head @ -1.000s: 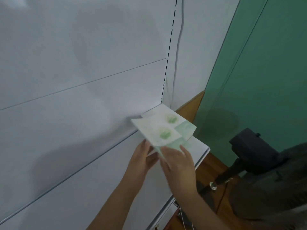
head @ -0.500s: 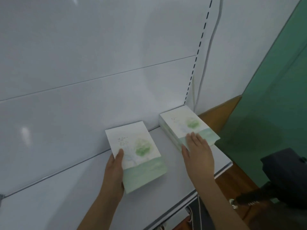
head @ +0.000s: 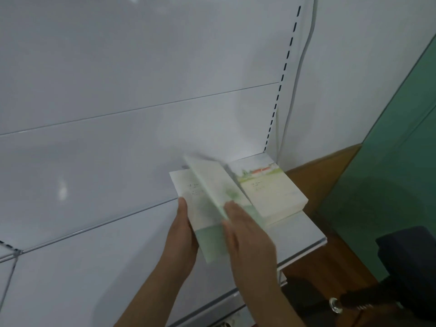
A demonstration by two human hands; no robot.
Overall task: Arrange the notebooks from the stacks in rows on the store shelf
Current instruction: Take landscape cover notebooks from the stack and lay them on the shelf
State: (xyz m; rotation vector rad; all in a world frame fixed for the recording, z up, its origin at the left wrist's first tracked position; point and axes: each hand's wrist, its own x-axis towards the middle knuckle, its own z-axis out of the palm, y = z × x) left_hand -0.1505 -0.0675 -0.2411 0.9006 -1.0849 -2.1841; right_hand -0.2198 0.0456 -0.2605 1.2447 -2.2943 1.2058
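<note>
Left hand (head: 181,234) grips a green notebook (head: 207,223); right hand (head: 247,234) lies flat on it, beside the stack (head: 271,190) at the shelf (head: 304,234) end.

A stack of notebooks (head: 271,194) sits on the shelf (head: 299,230), right of the fingers (head: 232,208). Another notebook (head: 200,208) lies between both hands, under a tilted one (head: 212,182).

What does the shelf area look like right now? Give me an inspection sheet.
Surface: white shelf, mostly bare at left.
Job's things: cream notebook stack at the right end; green notebook flat beside it; another notebook tilted above, blurred.
Clutter: nothing seen.
Hands: left hand holds the green notebook's left edge; right hand at the tilted one, grip unclear.
Cables: white cable along the upright.
Surroundings: green wall, wooden floor, dark object.
</note>
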